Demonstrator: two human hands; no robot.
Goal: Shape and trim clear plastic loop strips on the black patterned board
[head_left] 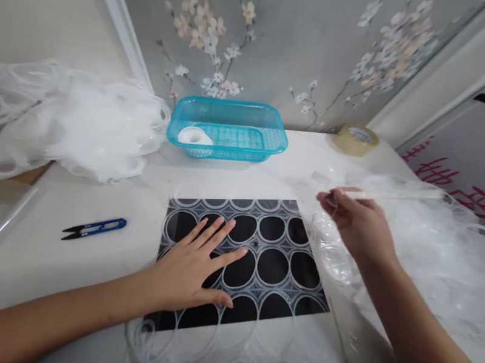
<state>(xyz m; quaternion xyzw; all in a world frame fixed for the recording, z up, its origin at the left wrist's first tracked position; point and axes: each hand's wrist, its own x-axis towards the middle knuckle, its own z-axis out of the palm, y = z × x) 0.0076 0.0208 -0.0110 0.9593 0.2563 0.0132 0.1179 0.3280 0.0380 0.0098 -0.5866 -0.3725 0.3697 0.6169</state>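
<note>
My left hand (193, 262) lies flat with spread fingers on a sheer white material (259, 294) patterned with rings. Under that material is a black rectangular sheet (272, 266), dark through the ring openings. Raised beyond the black sheet's right edge, my right hand (362, 225) is closed around a slim off-white stick (399, 195). The stick points back to the right, and its front end is mostly hidden by my fingers. Some of the ringed material hangs past the black sheet toward me.
Blue thread snips (97, 228) lie at left. Behind the black sheet stands a turquoise basket (223, 154) with a white roll (195, 136) in it. A tape roll (356, 140) sits at back right. Heaps of sheer white material (90, 121) flank the white table (126, 273).
</note>
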